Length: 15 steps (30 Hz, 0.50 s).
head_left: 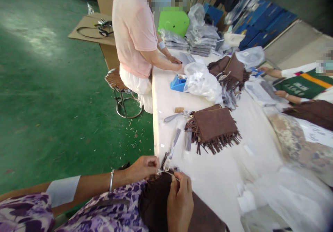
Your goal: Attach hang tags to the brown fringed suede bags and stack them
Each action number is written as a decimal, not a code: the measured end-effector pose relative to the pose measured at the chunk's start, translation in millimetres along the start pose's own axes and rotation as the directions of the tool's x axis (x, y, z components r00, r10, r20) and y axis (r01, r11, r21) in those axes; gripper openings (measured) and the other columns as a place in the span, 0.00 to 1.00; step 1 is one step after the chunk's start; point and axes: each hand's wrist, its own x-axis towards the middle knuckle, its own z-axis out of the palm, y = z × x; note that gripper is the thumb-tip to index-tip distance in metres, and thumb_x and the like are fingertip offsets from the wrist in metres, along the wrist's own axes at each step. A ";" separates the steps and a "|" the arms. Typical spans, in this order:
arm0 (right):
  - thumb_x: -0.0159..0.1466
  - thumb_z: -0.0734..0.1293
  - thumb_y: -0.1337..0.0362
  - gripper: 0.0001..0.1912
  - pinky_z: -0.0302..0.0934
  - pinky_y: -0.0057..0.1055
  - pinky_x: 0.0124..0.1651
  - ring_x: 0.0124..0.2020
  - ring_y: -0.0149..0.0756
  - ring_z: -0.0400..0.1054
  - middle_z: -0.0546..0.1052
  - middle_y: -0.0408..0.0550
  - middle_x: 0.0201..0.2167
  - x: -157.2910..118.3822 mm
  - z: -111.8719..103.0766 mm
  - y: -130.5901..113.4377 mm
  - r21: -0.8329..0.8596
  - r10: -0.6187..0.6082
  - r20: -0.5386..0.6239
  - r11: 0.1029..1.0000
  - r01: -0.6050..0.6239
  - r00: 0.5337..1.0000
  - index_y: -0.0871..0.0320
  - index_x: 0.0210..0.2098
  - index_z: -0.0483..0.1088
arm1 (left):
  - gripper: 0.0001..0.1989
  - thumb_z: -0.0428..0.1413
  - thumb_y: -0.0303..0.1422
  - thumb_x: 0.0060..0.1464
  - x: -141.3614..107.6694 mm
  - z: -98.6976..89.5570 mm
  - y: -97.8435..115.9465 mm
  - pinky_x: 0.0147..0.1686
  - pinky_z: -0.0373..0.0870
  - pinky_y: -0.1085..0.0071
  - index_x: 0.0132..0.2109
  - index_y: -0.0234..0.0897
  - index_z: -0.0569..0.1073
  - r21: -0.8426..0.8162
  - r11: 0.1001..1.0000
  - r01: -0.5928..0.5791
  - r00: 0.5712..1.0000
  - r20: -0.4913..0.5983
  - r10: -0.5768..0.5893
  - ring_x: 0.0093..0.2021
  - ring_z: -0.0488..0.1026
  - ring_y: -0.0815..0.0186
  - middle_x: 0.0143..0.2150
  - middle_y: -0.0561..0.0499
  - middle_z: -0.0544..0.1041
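A dark brown bag (203,211) lies at the near edge of the table, partly in the lap. Over its top corner, my left hand (143,168) is closed in a pinch on one end of a thin white string (164,171). My right hand (181,197) pinches the other side of that string, its wrist resting over the bag. Close to the fingertips sits a metal clasp (167,164) with a grey strap (175,140) reaching away across the table. Farther on lies another brown fringed pouch (214,124), flat, with a zip along its top.
Across the white table (166,100), a person in a pink top (136,27) handles grey pieces. A blue tape dispenser (178,83), a clear bag of white pieces (203,83) and piled brown bags (230,70) stand mid-table. Plastic bags (291,194) cover the right; another person works there.
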 end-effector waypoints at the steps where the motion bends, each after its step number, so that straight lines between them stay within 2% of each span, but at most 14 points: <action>1: 0.70 0.55 0.58 0.14 0.60 0.35 0.51 0.46 0.42 0.69 0.75 0.52 0.43 -1.2 1.2 -1.9 0.015 -0.026 0.005 1.000 0.026 1.000 0.56 0.42 0.69 | 0.07 0.57 0.34 0.49 -3.5 -0.8 0.8 0.18 0.58 0.79 0.33 0.35 0.69 -0.043 0.999 -0.006 1.000 -0.011 0.005 0.19 0.60 0.74 0.22 0.58 0.67; 6: 0.70 0.56 0.62 0.14 0.62 0.32 0.44 0.41 0.39 0.72 0.76 0.50 0.41 1.0 12.2 -13.8 0.020 -0.169 0.098 0.986 0.168 0.981 0.55 0.47 0.70 | 0.10 0.59 0.37 0.50 -9.6 -4.0 14.6 0.18 0.57 0.79 0.34 0.35 0.69 -0.086 0.996 -0.029 0.999 -0.020 0.028 0.17 0.61 0.74 0.18 0.58 0.67; 9: 0.70 0.56 0.63 0.13 0.62 0.32 0.41 0.38 0.39 0.72 0.76 0.48 0.39 4.9 16.1 -18.1 0.005 -0.185 0.130 0.983 0.186 0.974 0.54 0.44 0.72 | 0.12 0.60 0.39 0.51 -2.2 -2.4 21.9 0.17 0.56 0.80 0.34 0.34 0.70 -0.095 0.994 -0.044 0.999 -0.004 0.044 0.15 0.62 0.74 0.16 0.58 0.67; 12: 0.69 0.58 0.61 0.12 0.61 0.32 0.41 0.37 0.39 0.72 0.77 0.47 0.35 7.7 15.6 -16.6 0.086 -0.118 0.117 0.990 0.109 0.986 0.54 0.38 0.73 | 0.15 0.59 0.43 0.52 7.0 3.3 23.0 0.17 0.58 0.79 0.36 0.34 0.69 -0.188 0.978 -0.086 0.992 -0.105 0.067 0.15 0.63 0.75 0.23 0.55 0.73; 14: 0.67 0.60 0.58 0.11 0.62 0.32 0.42 0.37 0.39 0.72 0.78 0.46 0.34 8.9 14.5 -12.4 0.168 -0.033 0.101 0.986 0.016 0.994 0.54 0.37 0.73 | 0.20 0.59 0.46 0.51 9.5 8.9 19.8 0.17 0.61 0.78 0.42 0.34 0.69 -0.274 0.960 -0.059 0.982 -0.189 0.006 0.17 0.67 0.75 0.33 0.51 0.77; 15: 0.67 0.61 0.57 0.12 0.62 0.32 0.42 0.36 0.39 0.72 0.78 0.45 0.34 9.3 14.1 -9.9 0.206 0.011 0.096 0.978 -0.031 0.995 0.54 0.37 0.74 | 0.22 0.59 0.47 0.50 9.2 11.8 17.3 0.17 0.62 0.78 0.44 0.35 0.68 -0.308 0.951 -0.027 0.979 -0.199 -0.036 0.18 0.68 0.74 0.37 0.49 0.78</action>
